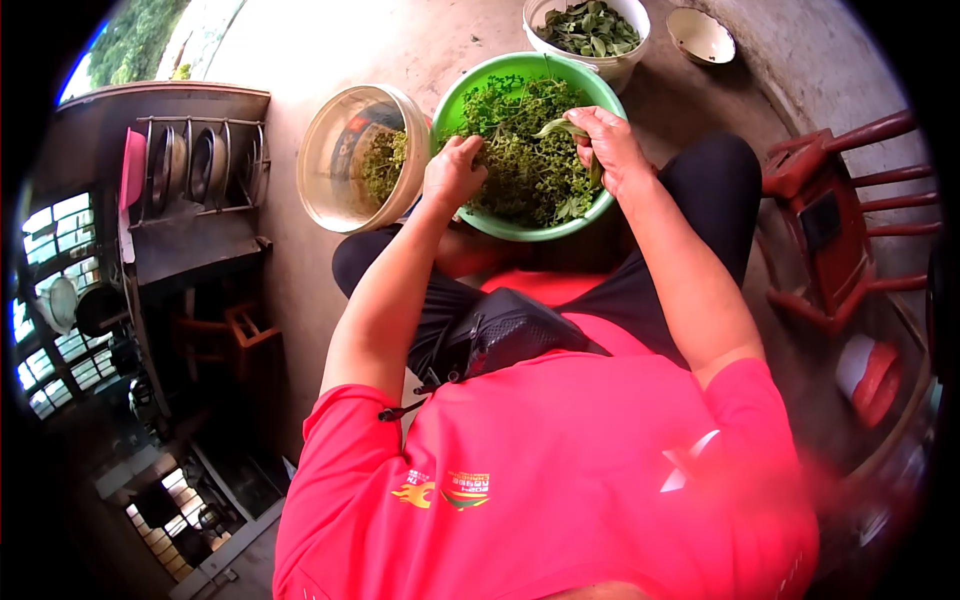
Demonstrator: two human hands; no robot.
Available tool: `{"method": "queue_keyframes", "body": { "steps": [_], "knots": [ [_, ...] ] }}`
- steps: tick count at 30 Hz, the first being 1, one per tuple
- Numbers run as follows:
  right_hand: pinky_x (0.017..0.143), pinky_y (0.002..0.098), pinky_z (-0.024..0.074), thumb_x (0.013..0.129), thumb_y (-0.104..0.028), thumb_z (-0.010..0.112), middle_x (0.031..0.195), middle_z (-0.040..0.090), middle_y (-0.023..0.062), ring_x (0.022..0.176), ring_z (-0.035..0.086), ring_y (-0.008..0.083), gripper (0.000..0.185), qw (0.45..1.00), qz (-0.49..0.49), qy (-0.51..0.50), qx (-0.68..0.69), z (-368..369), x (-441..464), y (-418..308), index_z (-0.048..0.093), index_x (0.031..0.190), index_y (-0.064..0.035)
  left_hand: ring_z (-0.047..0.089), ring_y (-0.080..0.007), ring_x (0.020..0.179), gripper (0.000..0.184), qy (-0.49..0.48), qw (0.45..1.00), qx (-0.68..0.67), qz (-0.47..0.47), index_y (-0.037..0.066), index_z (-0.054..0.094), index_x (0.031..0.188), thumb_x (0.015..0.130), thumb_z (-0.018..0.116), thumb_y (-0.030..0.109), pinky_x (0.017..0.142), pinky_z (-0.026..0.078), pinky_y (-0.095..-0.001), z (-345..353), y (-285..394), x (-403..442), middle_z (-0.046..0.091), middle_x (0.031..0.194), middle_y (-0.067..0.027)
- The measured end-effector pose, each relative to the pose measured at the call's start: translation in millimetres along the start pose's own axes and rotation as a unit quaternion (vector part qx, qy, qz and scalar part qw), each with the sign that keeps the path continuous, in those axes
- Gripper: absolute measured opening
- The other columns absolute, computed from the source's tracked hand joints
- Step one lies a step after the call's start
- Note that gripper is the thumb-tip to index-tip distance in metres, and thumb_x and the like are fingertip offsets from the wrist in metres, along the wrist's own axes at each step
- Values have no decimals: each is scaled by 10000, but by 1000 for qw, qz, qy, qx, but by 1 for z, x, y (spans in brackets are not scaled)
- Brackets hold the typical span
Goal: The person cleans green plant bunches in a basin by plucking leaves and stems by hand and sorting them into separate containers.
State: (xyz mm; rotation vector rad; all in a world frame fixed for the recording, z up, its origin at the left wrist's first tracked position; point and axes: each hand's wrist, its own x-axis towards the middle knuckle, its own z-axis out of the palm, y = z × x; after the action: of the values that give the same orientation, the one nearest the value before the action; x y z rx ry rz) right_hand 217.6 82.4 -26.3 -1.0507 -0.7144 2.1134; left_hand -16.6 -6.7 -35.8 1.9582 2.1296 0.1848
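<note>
A green basin (510, 231) sits in front of my lap, heaped with green sprigs bearing clusters of tiny round berries (525, 150). My left hand (456, 176) is closed over the basin's left side, its fingers curled together; whatever they may grip is hidden. Over the right side, my right hand (610, 145) pinches a green leaf (560, 127) between thumb and fingers. More green hangs below that hand, against the basin's inner wall. To the left, a translucent whitish bucket (325, 165) leans toward me with some berry sprigs (384, 165) inside.
Beyond the basin stands a white bucket (618, 68) of loose green leaves (590, 28). A pale bowl (701, 36) rests on the floor beside it. At right is a red wooden chair (835, 235); at left, a rack (200, 160) holds pans above a dark bench.
</note>
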Motion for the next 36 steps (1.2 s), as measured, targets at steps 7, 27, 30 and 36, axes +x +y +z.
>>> {"method": "queue_keyframes", "body": {
  "steps": [7, 27, 30, 36],
  "knots": [
    [465, 184, 365, 834, -189, 634, 670, 502, -18, 550, 439, 55, 125, 1000, -9, -9, -5, 5, -1, -1, 581, 819, -76, 565, -88, 696, 333, 63, 937, -322, -118, 11, 588, 1051, 740, 641, 119, 648, 472, -251, -35, -8, -7, 636, 817, -36],
    [485, 238, 380, 851, -315, 622, 665, 554, -5, 513, 446, 88, 267, 978, 31, -52, -197, 8, 13, 29, 627, 819, -50, 563, -337, 738, 246, -8, 979, -154, 137, 72, 555, 898, 663, 627, 89, 631, 475, -398, -49, 44, -56, 508, 819, -124],
    [485, 274, 394, 815, -373, 661, 622, 553, 14, 531, 475, 101, 345, 944, 43, -91, -315, 12, 12, 34, 632, 807, -29, 567, -333, 746, 243, -20, 978, -145, 147, 76, 556, 897, 667, 633, 99, 637, 480, -403, -48, 49, -57, 512, 828, -123],
    [487, 244, 394, 823, -317, 661, 678, 552, -19, 558, 462, 66, 264, 915, 59, -166, -364, 13, 15, 54, 623, 831, -56, 572, -321, 754, 222, -45, 973, -150, 171, 81, 566, 903, 689, 621, 105, 644, 485, -403, -47, 57, -58, 516, 839, -118]
  ]
}}
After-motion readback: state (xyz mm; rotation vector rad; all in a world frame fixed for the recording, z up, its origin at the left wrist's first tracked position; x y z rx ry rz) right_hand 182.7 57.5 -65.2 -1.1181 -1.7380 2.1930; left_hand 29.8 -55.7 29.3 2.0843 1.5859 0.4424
